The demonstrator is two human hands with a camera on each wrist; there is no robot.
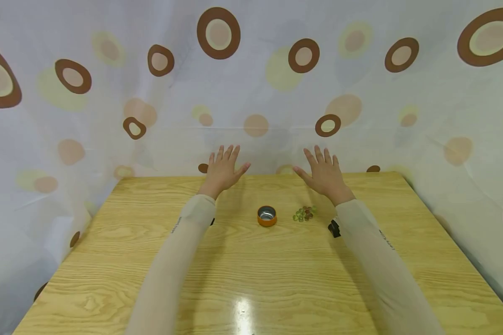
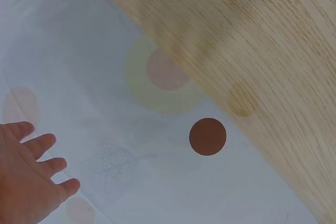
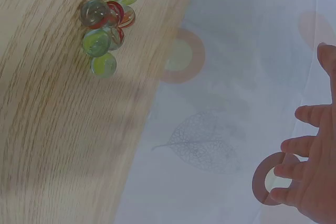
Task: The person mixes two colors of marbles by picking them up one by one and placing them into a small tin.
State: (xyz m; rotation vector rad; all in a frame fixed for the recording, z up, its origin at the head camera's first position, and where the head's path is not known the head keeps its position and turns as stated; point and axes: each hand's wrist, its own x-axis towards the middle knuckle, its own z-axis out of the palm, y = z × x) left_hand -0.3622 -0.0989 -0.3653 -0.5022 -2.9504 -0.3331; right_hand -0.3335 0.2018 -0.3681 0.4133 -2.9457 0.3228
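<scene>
Both hands are raised over the far end of the table, fingers spread and holding nothing. The left hand [image 1: 223,174] is left of a small orange bowl [image 1: 267,222] with a shiny metal inside, which stands upright on the wood. Beyond the bowl's right side, my right hand [image 1: 326,177] hovers past a cluster of glass marbles [image 1: 304,213]. In the right wrist view the marbles [image 3: 96,42] are clear with green, yellow and red swirls. The left wrist view shows the left hand [image 2: 26,177] with its fingers stretched out, touching nothing.
A wooden table [image 1: 260,265] extends toward me. Behind and beside it hangs a pale curtain [image 1: 251,83] printed with brown and yellow circles. A black wrist device [image 1: 334,229] shows under the right sleeve.
</scene>
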